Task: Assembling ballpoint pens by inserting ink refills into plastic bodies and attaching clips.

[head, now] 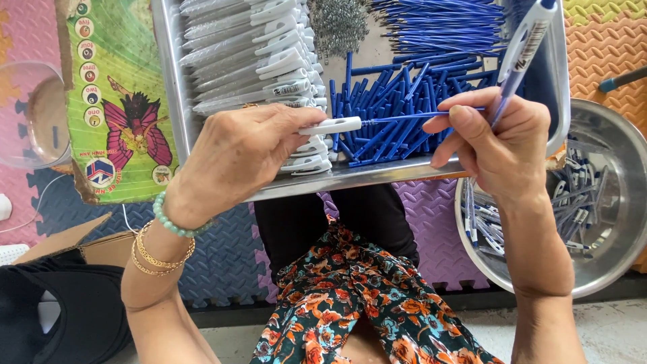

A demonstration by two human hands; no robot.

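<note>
The left hand (236,152) comes in palm down from the lower left, wrist bent, fingers curled around a white barrel (330,125) pinched at its rear end and held level over the tray (168,81). The right hand (495,138) reaches up from the lower right, thumb and forefinger pinching a thin blue refill (418,117) whose tip sits in the barrel's mouth. The same hand also tucks a finished pen (522,47) under its other fingers, the pen slanting up and cut off at the top edge.

Both hands hover above the tray's near rim, over the loose blue parts (387,101). The left fingertips are hidden behind the knuckles. The springs (337,23) blur into a grey heap. The bowl (606,135) at right is partly covered by the right forearm.
</note>
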